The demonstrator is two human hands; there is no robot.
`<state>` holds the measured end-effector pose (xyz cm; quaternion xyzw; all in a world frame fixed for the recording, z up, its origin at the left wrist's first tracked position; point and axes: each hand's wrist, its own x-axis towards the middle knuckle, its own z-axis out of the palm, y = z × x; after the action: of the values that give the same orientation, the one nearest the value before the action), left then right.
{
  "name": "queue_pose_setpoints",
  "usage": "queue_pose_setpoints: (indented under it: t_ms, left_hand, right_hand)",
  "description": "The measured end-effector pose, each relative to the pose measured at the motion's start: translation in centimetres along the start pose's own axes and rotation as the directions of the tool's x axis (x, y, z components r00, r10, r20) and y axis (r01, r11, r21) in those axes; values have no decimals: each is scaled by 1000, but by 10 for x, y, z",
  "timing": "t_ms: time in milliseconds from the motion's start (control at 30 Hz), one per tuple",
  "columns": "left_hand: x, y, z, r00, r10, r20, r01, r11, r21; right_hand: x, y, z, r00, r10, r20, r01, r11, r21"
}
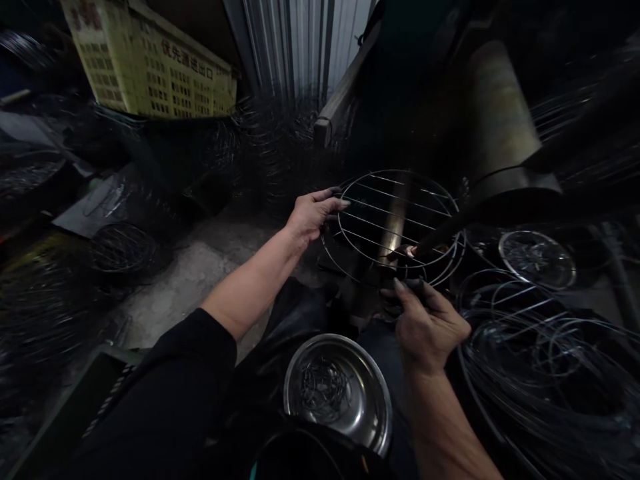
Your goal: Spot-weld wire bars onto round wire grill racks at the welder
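A round wire rack (376,219) with parallel cross wires is held out in front of me, around the end of a metal bar (395,230). My left hand (316,212) grips its left rim between thumb and fingers. Close to the near rim is my right hand (431,327), its thumb and blackened fingers pinched together. What sits between those fingertips is too dark to make out, though a small curved wire shows just above them. On my lap rests a steel bowl (367,400) with a heap of short bent wire pieces (325,387) inside.
Coils of loose wire (545,353) fill a container at the right, with a round wire piece (537,259) behind. A dark machine with a thick cylinder (503,113) looms at upper right. A yellow crate (155,73) stands upper left. Wire bundles (123,247) lie left.
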<state>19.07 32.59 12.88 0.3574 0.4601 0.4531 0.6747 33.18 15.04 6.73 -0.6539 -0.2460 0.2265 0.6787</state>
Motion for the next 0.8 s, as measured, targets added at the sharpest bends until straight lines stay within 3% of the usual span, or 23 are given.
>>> queue_pose_setpoints:
  t_ms: [300,600,800]
  left_hand:
    - [0,1,0,1000,0,11,0,1000,-10]
    - [18,-1,5,1000,-1,-28,0,999,-43]
    - [27,-2,7,1000,6,-28,-7,1000,-28]
  right_hand:
    - [-2,-14,-1,999,-38,31,37,999,34]
    - [15,-22,5,996,-61,68,59,998,33]
    - [18,-26,7,998,22,58,-24,999,47]
